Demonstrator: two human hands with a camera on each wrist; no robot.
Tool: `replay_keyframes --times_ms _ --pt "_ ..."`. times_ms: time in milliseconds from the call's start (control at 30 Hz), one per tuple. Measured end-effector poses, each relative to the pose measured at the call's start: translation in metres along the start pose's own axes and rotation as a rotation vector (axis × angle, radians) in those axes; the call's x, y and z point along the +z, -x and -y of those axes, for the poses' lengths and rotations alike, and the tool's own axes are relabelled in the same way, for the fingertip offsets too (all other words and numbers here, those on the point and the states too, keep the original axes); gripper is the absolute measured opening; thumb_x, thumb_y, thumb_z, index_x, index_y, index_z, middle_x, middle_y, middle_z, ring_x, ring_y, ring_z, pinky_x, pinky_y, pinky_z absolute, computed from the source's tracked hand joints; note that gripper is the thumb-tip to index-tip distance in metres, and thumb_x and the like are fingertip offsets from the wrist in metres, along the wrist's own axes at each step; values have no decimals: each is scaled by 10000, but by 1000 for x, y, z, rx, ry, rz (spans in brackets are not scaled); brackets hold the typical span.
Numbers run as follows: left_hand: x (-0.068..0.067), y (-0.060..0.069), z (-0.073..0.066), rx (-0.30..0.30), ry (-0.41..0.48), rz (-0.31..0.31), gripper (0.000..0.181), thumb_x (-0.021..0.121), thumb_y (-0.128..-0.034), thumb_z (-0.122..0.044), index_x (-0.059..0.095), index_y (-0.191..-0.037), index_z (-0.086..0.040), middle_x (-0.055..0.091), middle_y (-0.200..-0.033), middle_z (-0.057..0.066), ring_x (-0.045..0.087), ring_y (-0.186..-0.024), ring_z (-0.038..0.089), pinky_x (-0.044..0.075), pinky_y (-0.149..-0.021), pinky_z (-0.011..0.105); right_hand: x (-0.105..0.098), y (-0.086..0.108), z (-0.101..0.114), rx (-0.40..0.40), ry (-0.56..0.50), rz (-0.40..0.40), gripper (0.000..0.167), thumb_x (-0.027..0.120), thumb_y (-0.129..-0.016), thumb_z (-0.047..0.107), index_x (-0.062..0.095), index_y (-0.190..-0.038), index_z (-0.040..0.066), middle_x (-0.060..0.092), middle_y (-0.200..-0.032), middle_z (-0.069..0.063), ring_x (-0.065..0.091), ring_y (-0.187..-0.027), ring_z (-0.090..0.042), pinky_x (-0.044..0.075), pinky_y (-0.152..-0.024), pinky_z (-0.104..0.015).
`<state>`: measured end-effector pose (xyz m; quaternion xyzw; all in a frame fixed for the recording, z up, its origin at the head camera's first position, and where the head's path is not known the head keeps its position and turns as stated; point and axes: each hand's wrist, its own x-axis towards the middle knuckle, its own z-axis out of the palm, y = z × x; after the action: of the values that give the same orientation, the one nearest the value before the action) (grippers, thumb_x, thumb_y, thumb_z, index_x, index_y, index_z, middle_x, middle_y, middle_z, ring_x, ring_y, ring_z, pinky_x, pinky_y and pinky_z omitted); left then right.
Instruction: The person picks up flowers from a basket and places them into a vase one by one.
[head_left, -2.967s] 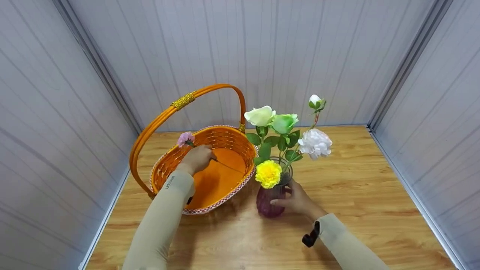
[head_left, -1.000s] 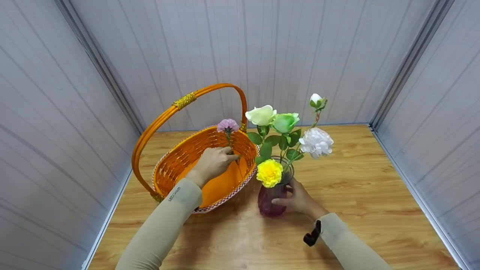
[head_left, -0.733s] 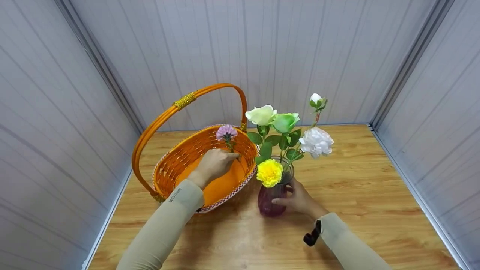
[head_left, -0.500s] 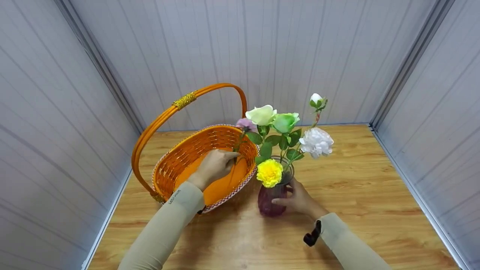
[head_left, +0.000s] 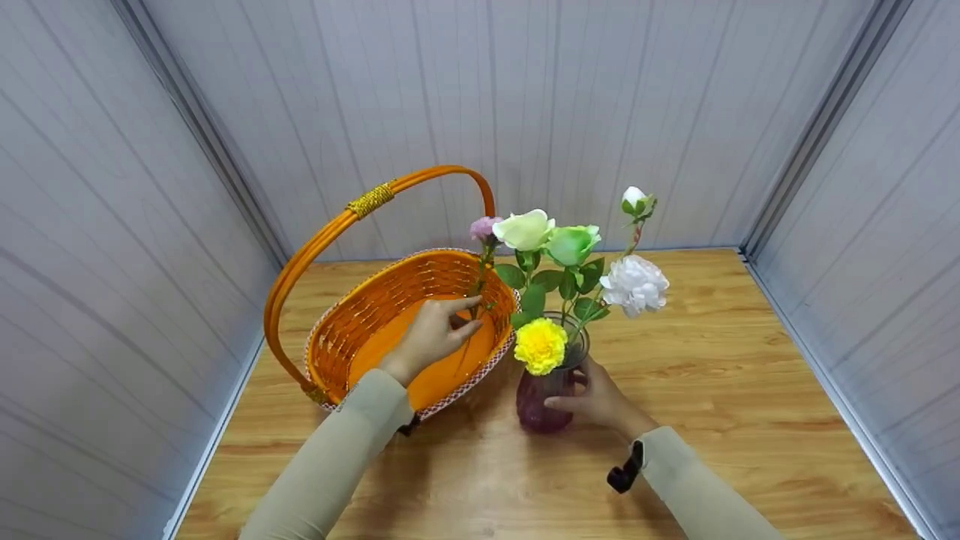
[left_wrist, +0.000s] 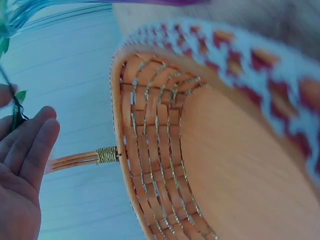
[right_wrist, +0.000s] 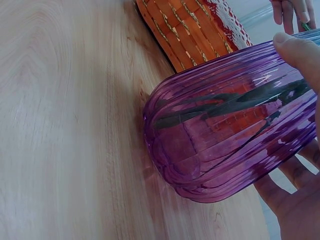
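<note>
My left hand (head_left: 431,337) pinches the dark stem of a pink carnation (head_left: 484,228) between thumb and fingers, above the orange basket (head_left: 390,296). The bloom points up beside the vase flowers, and the stem's lower end hangs over the basket floor. In the left wrist view, part of that hand (left_wrist: 27,165) shows with the stem between its fingertips. My right hand (head_left: 596,405) grips the purple ribbed glass vase (head_left: 540,405), which stands upright on the table. The vase holds a cream rose (head_left: 524,230), a green rose (head_left: 571,244), a yellow carnation (head_left: 540,346) and a white peony (head_left: 635,286) with a bud.
The basket's tall arched handle (head_left: 315,244) rises beyond and left of my left hand. A checked rim (head_left: 469,386) runs close to the vase's left side. Around the wooden table (head_left: 720,375) stand pale panel walls (head_left: 420,97) at the back and both sides.
My left hand has carried the pink carnation rightward from the basket's left side, turning it from lying across to nearly upright. Its fingers have shifted on the stem. The right hand and vase stay put.
</note>
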<state>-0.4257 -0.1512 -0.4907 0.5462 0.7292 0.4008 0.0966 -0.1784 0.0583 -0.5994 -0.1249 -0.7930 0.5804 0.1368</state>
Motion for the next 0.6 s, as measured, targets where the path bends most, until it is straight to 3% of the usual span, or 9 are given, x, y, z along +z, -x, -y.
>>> replay_keyframes --times_ms 100,200,267,367,467,600 --pt "-1 0 -2 -90 105 14 470 729 -1030 -34 650 -1493 -52 753 -1332 228 789 -775 261 630 -658 301 0 1 1 0 9 -5 918 935 -861 156 409 -1595 -6 546 -1555 -259 522 -1445 -465 439 -1219 -646" --pt "-2 1 -5 -165 213 26 495 714 -1035 -12 638 -1518 -87 687 -1441 228 809 -876 235 665 -730 325 0 1 2 -1 5 -7 910 932 -865 151 411 -1595 -4 553 -1544 -256 526 -1439 -458 443 -1216 -645" --pt "-2 1 -6 -188 271 27 504 711 -1032 6 641 -1519 -100 682 -1400 239 816 -924 254 685 -789 394 0 1 2 2 2 -8 905 930 -865 147 415 -1594 2 552 -1542 -258 525 -1436 -465 458 -1204 -641" --pt "-3 2 -8 -211 339 22 524 708 -1026 27 626 -1515 -142 711 -1247 218 813 -932 307 689 -778 460 0 1 1 1 -1 -4 897 927 -867 142 416 -1591 1 548 -1540 -271 523 -1437 -482 477 -1188 -633" --pt "-3 2 -10 -239 392 12 590 700 -1019 56 556 -1544 -171 705 -1127 189 806 -927 344 687 -740 444 1 1 0 -2 2 -4 891 926 -869 142 418 -1587 -3 546 -1545 -274 524 -1437 -486 478 -1187 -632" --pt "-2 1 -11 -309 475 2 766 695 -1007 91 400 -1661 -178 634 -1105 152 808 -923 369 686 -726 420 0 1 0 -2 -12 1 883 920 -877 129 413 -1587 -6 542 -1548 -278 528 -1433 -489 481 -1184 -636"
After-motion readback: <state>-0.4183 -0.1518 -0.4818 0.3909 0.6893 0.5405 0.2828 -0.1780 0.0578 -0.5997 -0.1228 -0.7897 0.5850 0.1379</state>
